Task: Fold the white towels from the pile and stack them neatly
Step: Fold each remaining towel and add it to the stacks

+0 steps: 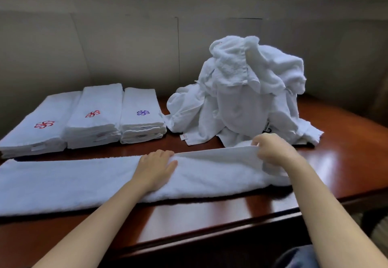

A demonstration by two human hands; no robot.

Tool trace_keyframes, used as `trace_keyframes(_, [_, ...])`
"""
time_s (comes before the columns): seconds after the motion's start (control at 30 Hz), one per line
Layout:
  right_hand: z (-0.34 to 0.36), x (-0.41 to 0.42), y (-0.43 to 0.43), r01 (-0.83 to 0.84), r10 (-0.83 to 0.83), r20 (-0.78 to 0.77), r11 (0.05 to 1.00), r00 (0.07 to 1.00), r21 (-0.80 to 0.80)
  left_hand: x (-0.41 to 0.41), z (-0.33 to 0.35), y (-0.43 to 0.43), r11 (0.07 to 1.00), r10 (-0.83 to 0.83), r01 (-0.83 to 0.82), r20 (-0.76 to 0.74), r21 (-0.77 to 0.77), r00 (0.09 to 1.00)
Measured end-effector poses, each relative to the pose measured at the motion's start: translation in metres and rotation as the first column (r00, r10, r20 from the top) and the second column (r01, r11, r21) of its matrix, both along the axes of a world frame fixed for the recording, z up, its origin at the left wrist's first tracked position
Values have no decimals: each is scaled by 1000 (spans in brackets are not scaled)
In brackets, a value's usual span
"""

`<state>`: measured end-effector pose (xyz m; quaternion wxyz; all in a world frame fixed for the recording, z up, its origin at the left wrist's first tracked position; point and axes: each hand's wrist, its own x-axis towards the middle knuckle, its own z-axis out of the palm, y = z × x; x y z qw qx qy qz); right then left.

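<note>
The dark wooden bench (210, 215) runs back to a pale wall under a window, its near edge bare. A long white towel (73, 185) lies across it, before the pile (241, 91) and three folded stacks (94, 118). The left hand (156, 168) presses flat, fingers straight; the right hand (273, 150) pinches the towel's far edge.

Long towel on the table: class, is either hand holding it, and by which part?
The right hand pinches the long towel at its far edge near the right end. The left hand only presses flat on its middle.
</note>
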<state>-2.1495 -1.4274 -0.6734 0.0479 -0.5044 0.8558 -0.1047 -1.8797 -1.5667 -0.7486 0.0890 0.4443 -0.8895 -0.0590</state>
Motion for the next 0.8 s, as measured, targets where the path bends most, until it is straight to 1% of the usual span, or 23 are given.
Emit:
trace_keyframes(0.07, [-3,-20,4,189,-190,6,974,982,-127,1,-1,1,1000,-5,5,-6,-5,1000])
trace_keyframes(0.1, [-6,-28,5,258,-261,9,949,965,-182,2,-1,0,1000,-8,8,-6,-5,1000])
trace_keyframes(0.17, [-15,-40,2,351,-354,45,891,934,-288,5,-2,-1,1000,-8,8,-8,3,1000])
trace_keyframes(0.2, [-19,-43,0,373,-365,89,872,927,-317,7,-2,-2,1000,-5,5,-10,10,1000])
trace_keyframes(0.27, [-31,-47,-2,373,-323,202,874,925,-312,10,-3,-2,1000,9,-9,-13,15,1000])
trace_keyframes(0.33, [-44,-50,-3,362,-287,270,886,919,-290,12,-4,-3,999,28,-27,-12,16,1000])
trace_keyframes(0.47, [-57,-52,-4,362,-269,311,884,912,-297,15,-6,-6,998,64,-65,39,27,997])
trace_keyframes(0.57, [-56,-50,-7,389,-282,365,883,887,-264,18,-7,-10,993,94,-99,86,58,992])
trace_keyframes(0.67, [-54,-48,-6,383,-253,414,884,875,-270,21,-8,-13,991,108,-116,104,72,989])
trace_keyframes(0.73, [-51,-48,-5,367,-245,423,900,873,-236,22,-8,-13,990,112,-119,101,72,989])
trace_keyframes(0.8, [-43,-52,-1,348,-247,439,922,864,-167,22,-8,-12,990,116,-122,91,68,989])
